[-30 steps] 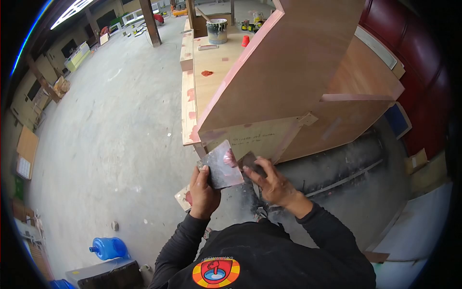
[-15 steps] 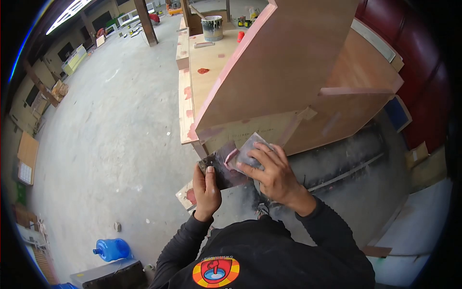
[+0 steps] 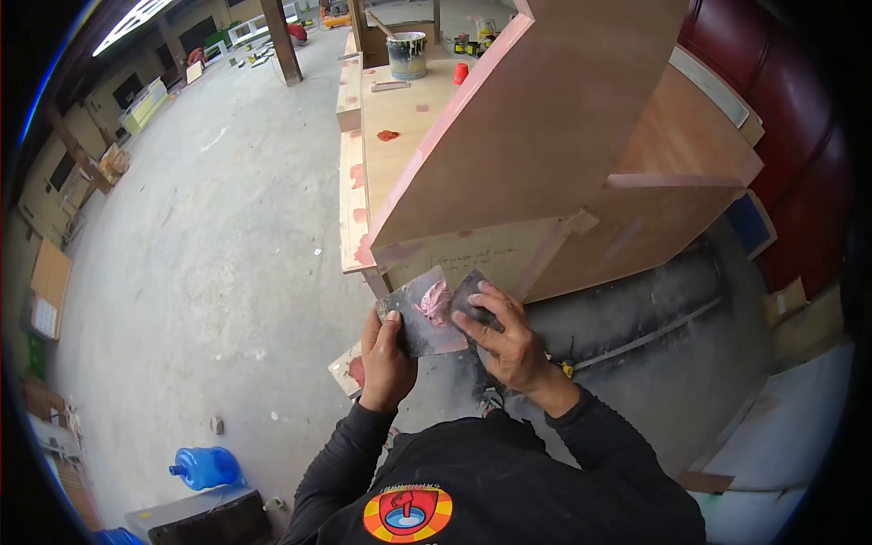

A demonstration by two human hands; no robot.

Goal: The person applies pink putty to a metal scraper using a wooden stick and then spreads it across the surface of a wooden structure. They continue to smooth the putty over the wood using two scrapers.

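Our left hand clasps the lower left corner of a flat grey metal plate, thumb on top. It holds the plate in the air just off the near end of the long plywood worktop. A smear of pink putty sits near the plate's upper edge. Our right hand pinches a small dark scraper blade, its edge resting on the plate beside the putty. A large plywood cabinet lies over the worktop's near right corner. A paint-streaked bucket stands at the far end.
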